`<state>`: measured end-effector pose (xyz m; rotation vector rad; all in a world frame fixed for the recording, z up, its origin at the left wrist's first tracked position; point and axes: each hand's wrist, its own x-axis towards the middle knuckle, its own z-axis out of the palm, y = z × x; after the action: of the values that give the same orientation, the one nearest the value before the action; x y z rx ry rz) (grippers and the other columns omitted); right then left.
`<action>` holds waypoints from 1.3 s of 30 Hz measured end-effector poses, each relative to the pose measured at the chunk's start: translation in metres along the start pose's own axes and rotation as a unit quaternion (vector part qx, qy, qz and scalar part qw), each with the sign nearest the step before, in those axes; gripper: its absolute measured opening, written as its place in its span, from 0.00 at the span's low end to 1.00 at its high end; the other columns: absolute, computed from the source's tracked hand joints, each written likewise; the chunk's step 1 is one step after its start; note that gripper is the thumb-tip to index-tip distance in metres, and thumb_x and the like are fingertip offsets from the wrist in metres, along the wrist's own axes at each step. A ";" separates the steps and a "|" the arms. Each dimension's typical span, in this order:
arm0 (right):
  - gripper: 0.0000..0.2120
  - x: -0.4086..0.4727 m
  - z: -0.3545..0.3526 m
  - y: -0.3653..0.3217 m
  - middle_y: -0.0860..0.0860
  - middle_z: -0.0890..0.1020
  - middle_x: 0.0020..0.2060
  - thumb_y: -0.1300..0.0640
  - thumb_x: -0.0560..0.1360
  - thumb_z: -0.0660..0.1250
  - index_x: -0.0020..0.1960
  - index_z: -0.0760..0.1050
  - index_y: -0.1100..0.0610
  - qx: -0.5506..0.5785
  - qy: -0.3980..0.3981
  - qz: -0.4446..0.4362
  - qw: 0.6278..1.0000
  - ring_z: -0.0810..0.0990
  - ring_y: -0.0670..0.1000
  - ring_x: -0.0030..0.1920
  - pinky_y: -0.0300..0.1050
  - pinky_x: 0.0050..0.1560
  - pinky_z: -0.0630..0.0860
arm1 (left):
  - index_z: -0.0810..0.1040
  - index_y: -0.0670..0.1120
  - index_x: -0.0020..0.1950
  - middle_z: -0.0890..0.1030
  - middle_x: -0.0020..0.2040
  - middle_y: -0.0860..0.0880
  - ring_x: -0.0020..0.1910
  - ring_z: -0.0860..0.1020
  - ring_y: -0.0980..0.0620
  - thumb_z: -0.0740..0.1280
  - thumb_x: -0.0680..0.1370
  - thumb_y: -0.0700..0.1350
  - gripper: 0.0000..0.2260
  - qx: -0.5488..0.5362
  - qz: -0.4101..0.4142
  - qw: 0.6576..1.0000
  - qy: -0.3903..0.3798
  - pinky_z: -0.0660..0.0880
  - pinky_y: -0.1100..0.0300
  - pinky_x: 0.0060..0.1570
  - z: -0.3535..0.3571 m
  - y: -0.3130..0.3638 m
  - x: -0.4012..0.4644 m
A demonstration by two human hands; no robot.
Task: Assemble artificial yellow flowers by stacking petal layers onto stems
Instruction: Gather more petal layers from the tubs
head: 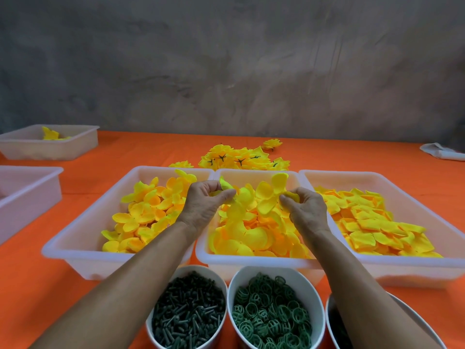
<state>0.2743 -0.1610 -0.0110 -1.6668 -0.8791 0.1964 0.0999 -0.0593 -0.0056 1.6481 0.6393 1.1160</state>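
A yellow petal layer point(270, 195) is pinched over the middle tray point(251, 258) by both hands, left hand point(203, 202) and right hand point(305, 207) curled on it, stem bowl point(187, 313) nearest.

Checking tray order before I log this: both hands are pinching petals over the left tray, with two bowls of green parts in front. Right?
Not quite. The head view shows the left hand and right hand pinching petals over the middle tray, not the left one. The bowls of green parts do stand in front.

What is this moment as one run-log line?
left hand: pinches petals | right hand: pinches petal layer | over middle tray
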 end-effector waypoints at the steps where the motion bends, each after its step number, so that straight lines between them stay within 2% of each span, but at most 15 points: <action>1: 0.05 0.000 0.000 -0.001 0.60 0.81 0.39 0.59 0.73 0.70 0.44 0.79 0.61 -0.002 0.003 0.001 1.000 0.78 0.58 0.40 0.55 0.44 0.76 | 0.81 0.38 0.42 0.82 0.37 0.45 0.37 0.80 0.53 0.70 0.73 0.36 0.02 0.003 0.002 1.000 -0.001 0.78 0.55 0.50 0.000 0.000 0.000; 4: 0.06 0.000 0.000 -0.001 0.62 0.82 0.40 0.59 0.73 0.70 0.44 0.79 0.63 -0.007 0.011 0.004 1.000 0.77 0.57 0.39 0.56 0.45 0.76 | 0.81 0.35 0.48 0.82 0.42 0.41 0.40 0.80 0.51 0.68 0.75 0.34 0.04 0.005 0.004 1.000 -0.007 0.77 0.57 0.50 0.002 0.001 0.001; 7: 0.07 0.000 -0.001 -0.002 0.62 0.81 0.39 0.59 0.74 0.70 0.44 0.79 0.63 -0.012 0.013 0.006 1.000 0.75 0.56 0.39 0.55 0.45 0.76 | 0.80 0.37 0.52 0.82 0.43 0.44 0.38 0.81 0.56 0.67 0.75 0.32 0.07 -0.017 0.009 1.000 -0.015 0.78 0.64 0.45 0.003 0.002 0.001; 10: 0.07 -0.001 -0.002 -0.003 0.62 0.80 0.38 0.59 0.74 0.70 0.43 0.79 0.64 -0.015 0.015 0.006 1.000 0.75 0.56 0.38 0.56 0.45 0.75 | 0.80 0.38 0.45 0.81 0.39 0.46 0.36 0.80 0.57 0.68 0.74 0.32 0.03 -0.012 0.007 1.000 -0.012 0.78 0.64 0.44 0.002 0.001 0.001; 14: 0.07 -0.001 -0.002 -0.003 0.60 0.79 0.36 0.59 0.74 0.69 0.43 0.79 0.64 -0.019 0.017 0.007 1.000 0.74 0.56 0.38 0.55 0.44 0.75 | 0.77 0.44 0.39 0.79 0.36 0.49 0.35 0.79 0.58 0.69 0.73 0.33 0.07 -0.004 0.004 1.000 -0.007 0.77 0.67 0.40 0.001 0.000 0.002; 21: 0.07 -0.001 -0.002 -0.005 0.60 0.79 0.36 0.59 0.74 0.69 0.42 0.79 0.64 -0.022 0.014 0.006 1.000 0.74 0.56 0.37 0.56 0.44 0.76 | 0.77 0.42 0.46 0.78 0.41 0.47 0.40 0.76 0.53 0.66 0.77 0.36 0.02 -0.006 0.010 1.000 -0.009 0.75 0.61 0.44 0.001 0.000 0.002; 28: 0.08 -0.002 -0.002 -0.005 0.62 0.79 0.37 0.59 0.75 0.69 0.44 0.79 0.65 -0.024 0.014 0.005 1.000 0.75 0.57 0.38 0.56 0.44 0.76 | 0.80 0.47 0.46 0.83 0.42 0.52 0.40 0.81 0.62 0.68 0.74 0.33 0.09 -0.027 0.014 0.999 -0.035 0.76 0.68 0.42 0.000 0.001 0.000; 30: 0.08 -0.002 -0.002 -0.006 0.61 0.79 0.35 0.59 0.75 0.68 0.44 0.79 0.65 -0.019 0.017 0.007 1.000 0.76 0.57 0.35 0.55 0.41 0.75 | 0.80 0.46 0.47 0.83 0.43 0.51 0.40 0.82 0.61 0.69 0.73 0.32 0.10 -0.042 0.014 0.998 -0.042 0.77 0.68 0.43 0.000 0.001 -0.001; 32: 0.07 -0.002 -0.003 -0.006 0.57 0.77 0.30 0.60 0.76 0.67 0.45 0.78 0.65 -0.005 0.020 0.013 1.000 0.75 0.53 0.28 0.48 0.34 0.74 | 0.81 0.46 0.47 0.83 0.43 0.50 0.41 0.82 0.60 0.71 0.71 0.31 0.11 -0.041 0.012 0.998 -0.038 0.78 0.66 0.43 0.000 0.001 -0.002; 34: 0.05 -0.003 -0.003 -0.006 0.54 0.76 0.28 0.61 0.76 0.67 0.45 0.78 0.63 0.010 0.020 0.017 1.000 0.74 0.50 0.25 0.44 0.31 0.72 | 0.81 0.45 0.45 0.84 0.39 0.52 0.39 0.82 0.60 0.71 0.71 0.32 0.09 -0.037 0.009 0.999 -0.031 0.77 0.66 0.41 0.000 0.000 -0.002; 36: 0.04 -0.003 -0.004 -0.007 0.55 0.77 0.28 0.62 0.75 0.67 0.44 0.78 0.62 0.021 0.017 0.021 0.999 0.75 0.49 0.25 0.44 0.31 0.73 | 0.81 0.43 0.43 0.84 0.36 0.52 0.36 0.81 0.59 0.72 0.70 0.33 0.06 -0.036 0.006 0.999 -0.026 0.76 0.67 0.38 0.000 0.000 -0.001; 39: 0.04 -0.004 -0.004 -0.007 0.57 0.78 0.28 0.62 0.75 0.68 0.42 0.77 0.62 0.029 0.020 0.032 0.999 0.76 0.49 0.24 0.43 0.28 0.73 | 0.81 0.43 0.42 0.83 0.37 0.49 0.36 0.80 0.58 0.72 0.71 0.35 0.04 -0.034 0.008 0.999 -0.015 0.76 0.67 0.38 0.001 -0.001 0.000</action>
<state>0.2707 -0.1665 -0.0045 -1.6402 -0.7838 0.2313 0.1006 -0.0592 -0.0067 1.6116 0.5650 1.1107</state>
